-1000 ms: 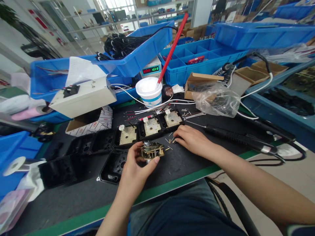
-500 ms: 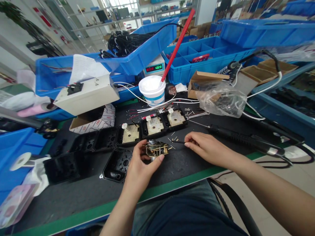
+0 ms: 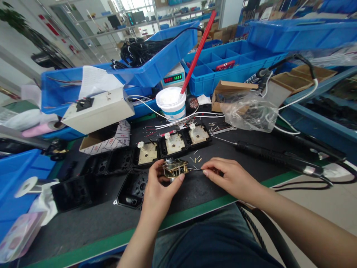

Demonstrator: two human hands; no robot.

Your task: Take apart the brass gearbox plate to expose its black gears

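My left hand (image 3: 161, 188) grips a small brass gear mechanism (image 3: 176, 168) by its edges, holding it above the black mat. Between the thumb and fingers of my right hand (image 3: 230, 173) is a pair of thin dark tweezers (image 3: 195, 169). Their tip reaches the right side of the mechanism; whether it pinches a part there is too small to tell. Several small metal pins (image 3: 198, 160) lie on the mat just behind the tweezers. An open black housing (image 3: 131, 190) rests left of my left hand, partly covered by it.
Black housings with cream plates (image 3: 174, 143) stand in a row behind my hands. A black electric screwdriver (image 3: 267, 154) lies to the right. Farther back are a white tub (image 3: 171, 108) with a red stick, a clear plastic bag (image 3: 248, 113) and blue bins (image 3: 237, 70).
My right hand has moved left and slightly down, bringing the tweezers from the loose pins to the mechanism's right side. My left hand keeps its hold and has barely shifted.
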